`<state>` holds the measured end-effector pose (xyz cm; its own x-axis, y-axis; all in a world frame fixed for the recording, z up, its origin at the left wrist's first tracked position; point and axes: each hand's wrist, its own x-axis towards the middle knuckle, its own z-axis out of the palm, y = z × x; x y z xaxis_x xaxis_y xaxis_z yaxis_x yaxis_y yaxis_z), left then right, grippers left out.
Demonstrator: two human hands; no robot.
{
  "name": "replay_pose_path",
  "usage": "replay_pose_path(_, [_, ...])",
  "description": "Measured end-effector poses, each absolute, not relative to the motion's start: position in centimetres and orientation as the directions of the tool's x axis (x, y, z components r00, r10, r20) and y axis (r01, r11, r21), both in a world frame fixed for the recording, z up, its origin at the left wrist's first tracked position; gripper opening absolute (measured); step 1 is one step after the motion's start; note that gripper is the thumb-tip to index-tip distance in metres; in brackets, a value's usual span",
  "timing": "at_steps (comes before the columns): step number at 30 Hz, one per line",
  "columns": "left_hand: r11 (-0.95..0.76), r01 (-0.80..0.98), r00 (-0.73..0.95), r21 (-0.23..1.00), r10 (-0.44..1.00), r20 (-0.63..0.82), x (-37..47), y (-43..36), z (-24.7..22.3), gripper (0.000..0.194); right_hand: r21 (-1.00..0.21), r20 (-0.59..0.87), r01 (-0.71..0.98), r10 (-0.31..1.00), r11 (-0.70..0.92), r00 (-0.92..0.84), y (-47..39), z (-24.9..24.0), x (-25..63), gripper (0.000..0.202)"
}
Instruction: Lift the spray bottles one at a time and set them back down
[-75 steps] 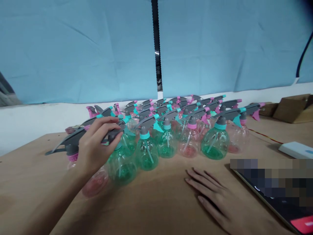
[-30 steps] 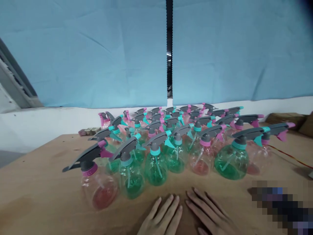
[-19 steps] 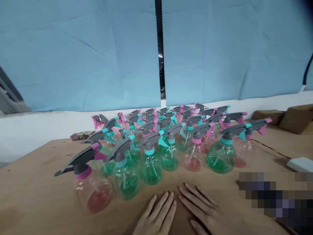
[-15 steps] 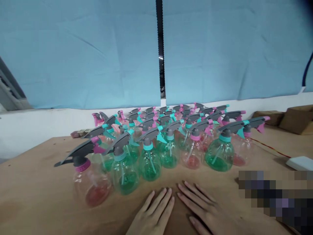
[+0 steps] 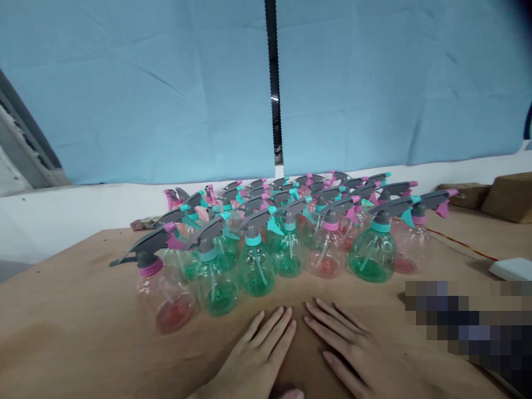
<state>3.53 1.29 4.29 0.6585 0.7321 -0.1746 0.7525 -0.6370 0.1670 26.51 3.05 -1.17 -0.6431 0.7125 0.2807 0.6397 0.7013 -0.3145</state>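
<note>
My left hand (image 5: 260,354) lies flat on the wooden table (image 5: 83,332), fingers spread, holding nothing. Beside it, my right hand (image 5: 347,343) also rests flat with its fingers apart and nothing in them. Just beyond the fingertips stand several clear spray bottles with grey heads. Nearest my left hand are a green bottle with a teal collar (image 5: 256,271) and another green one (image 5: 216,285). A pink bottle with a pink collar (image 5: 164,296) is at the front left. Ahead of my right hand are a pink bottle (image 5: 327,252) and a green bottle (image 5: 372,257).
Brown cardboard boxes (image 5: 509,198) sit at the back right. A white object (image 5: 513,269) lies by a thin red-yellow wire (image 5: 461,241). The right front corner is pixelated. A blue sheet (image 5: 166,88) hangs behind the table.
The view has shifted slightly, so the front-left bottles appear farther right and higher. Both hands stay flat on the table, and my left thumb tip now shows at the bottom edge.
</note>
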Motion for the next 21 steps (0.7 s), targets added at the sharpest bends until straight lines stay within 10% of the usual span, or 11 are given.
replay_pose_path(21, [-0.648, 0.747, 0.665, 0.149, 0.729, -0.161, 3.6, 1.0, 3.5, 0.067, -0.317, 0.174, 0.673, 0.739, 0.668, -0.651, 2.6, -0.5, 26.9, 0.048])
